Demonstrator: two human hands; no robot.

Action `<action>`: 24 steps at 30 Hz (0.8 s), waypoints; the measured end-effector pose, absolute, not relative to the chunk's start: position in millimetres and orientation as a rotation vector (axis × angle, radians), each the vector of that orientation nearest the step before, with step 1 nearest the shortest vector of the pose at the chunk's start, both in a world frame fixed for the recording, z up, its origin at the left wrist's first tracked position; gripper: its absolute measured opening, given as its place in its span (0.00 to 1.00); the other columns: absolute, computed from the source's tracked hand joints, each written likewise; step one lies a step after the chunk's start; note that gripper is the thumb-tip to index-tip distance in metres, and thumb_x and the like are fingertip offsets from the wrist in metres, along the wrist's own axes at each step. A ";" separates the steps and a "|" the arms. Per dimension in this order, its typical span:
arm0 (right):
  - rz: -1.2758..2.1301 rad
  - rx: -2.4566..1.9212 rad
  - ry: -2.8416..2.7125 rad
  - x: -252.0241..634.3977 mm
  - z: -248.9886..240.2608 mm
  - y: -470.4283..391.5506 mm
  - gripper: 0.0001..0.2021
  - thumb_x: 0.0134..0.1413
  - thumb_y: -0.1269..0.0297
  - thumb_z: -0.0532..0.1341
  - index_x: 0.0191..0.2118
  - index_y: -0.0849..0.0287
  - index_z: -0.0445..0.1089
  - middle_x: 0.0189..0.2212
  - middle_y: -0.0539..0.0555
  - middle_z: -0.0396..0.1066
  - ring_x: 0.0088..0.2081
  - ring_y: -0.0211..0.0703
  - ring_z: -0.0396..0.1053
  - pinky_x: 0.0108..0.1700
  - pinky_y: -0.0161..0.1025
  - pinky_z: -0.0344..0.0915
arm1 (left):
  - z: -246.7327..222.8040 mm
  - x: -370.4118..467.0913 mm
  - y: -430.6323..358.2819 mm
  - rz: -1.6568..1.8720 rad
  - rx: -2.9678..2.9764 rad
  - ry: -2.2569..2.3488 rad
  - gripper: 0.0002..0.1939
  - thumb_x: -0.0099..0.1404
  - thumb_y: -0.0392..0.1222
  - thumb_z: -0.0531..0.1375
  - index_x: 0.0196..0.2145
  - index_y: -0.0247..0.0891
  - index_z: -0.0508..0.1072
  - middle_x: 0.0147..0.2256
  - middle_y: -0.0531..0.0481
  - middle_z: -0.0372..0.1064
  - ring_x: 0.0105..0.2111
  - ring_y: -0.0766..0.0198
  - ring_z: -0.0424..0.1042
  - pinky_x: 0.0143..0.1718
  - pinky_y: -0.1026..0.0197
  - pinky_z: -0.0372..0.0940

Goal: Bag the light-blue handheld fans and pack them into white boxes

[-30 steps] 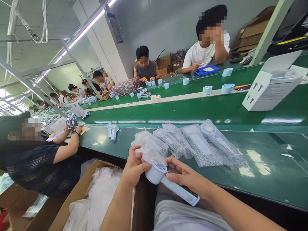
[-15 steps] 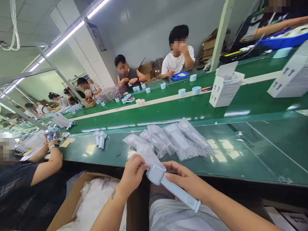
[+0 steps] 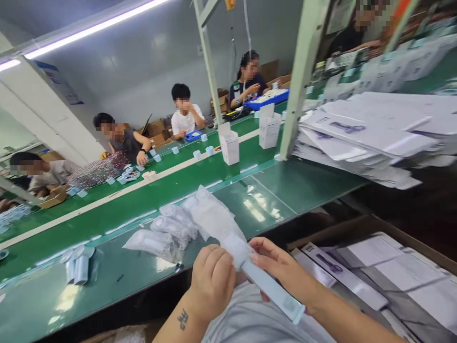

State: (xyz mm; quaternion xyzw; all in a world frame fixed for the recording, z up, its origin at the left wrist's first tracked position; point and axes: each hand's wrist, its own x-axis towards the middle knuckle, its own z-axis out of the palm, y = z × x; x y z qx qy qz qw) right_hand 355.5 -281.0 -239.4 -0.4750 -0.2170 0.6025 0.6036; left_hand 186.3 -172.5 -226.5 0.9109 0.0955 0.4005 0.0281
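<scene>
A light-blue handheld fan (image 3: 273,290) is held over my lap, its round head inside a translucent plastic bag (image 3: 233,243) and its handle sticking out toward the lower right. My left hand (image 3: 214,281) is closed on the bag's edge beside the fan head. My right hand (image 3: 274,264) holds the fan where head and handle meet, thumb on top. Several bagged fans (image 3: 173,224) lie on the green table just beyond my hands. Two unbagged light-blue fans (image 3: 80,267) rest farther left on the table.
A green conveyor (image 3: 178,178) with small blue parts runs behind the table. Open white boxes (image 3: 229,146) stand on it. Flattened printed cartons (image 3: 364,128) are stacked at right, near a metal post (image 3: 298,81). A box of cartons (image 3: 378,267) sits lower right. People work across the conveyor.
The view has swung right, bringing the carton stacks into sight. The bag now covers the fan head, and my left hand has moved down beside it, its fingers curled in.
</scene>
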 end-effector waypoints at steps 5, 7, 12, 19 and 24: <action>1.232 -1.091 -0.319 383.2 -253.9 -322.8 0.20 0.48 0.53 0.66 0.42 0.53 0.59 0.30 0.46 0.67 0.24 0.38 0.68 0.19 0.37 0.69 | -246.9 233.6 -190.7 1.009 2.764 0.149 0.11 0.61 0.26 0.51 0.40 0.34 0.66 0.32 0.43 0.70 0.33 0.60 0.69 0.35 0.58 0.69; 1.195 -1.057 -0.212 386.5 -261.4 -329.3 0.17 0.49 0.55 0.64 0.40 0.52 0.57 0.27 0.45 0.66 0.22 0.38 0.67 0.17 0.35 0.66 | -253.4 253.5 -200.7 0.894 2.763 -0.144 0.10 0.61 0.28 0.52 0.39 0.35 0.67 0.30 0.44 0.70 0.31 0.60 0.69 0.33 0.57 0.68; 1.212 -0.945 0.171 396.0 -289.4 -340.5 0.12 0.50 0.62 0.60 0.35 0.52 0.53 0.23 0.44 0.65 0.22 0.39 0.67 0.20 0.34 0.64 | -266.2 304.9 -220.0 0.583 2.443 -0.057 0.09 0.62 0.32 0.52 0.36 0.38 0.70 0.27 0.48 0.71 0.25 0.64 0.69 0.27 0.63 0.65; 1.111 -1.153 0.463 421.5 -341.9 -386.1 0.12 0.49 0.64 0.60 0.31 0.54 0.52 0.20 0.45 0.61 0.20 0.37 0.63 0.25 0.37 0.63 | -311.8 362.3 -243.4 -0.030 1.757 0.446 0.03 0.53 0.34 0.56 0.26 0.36 0.70 0.19 0.55 0.63 0.18 0.69 0.60 0.21 0.67 0.55; 0.690 -1.733 -0.014 451.1 -340.6 -416.2 0.12 0.49 0.57 0.60 0.25 0.56 0.57 0.19 0.45 0.57 0.24 0.37 0.55 0.27 0.34 0.54 | -326.2 383.4 -251.6 -0.145 1.556 0.536 0.02 0.50 0.35 0.57 0.24 0.34 0.69 0.18 0.57 0.60 0.18 0.71 0.58 0.22 0.68 0.53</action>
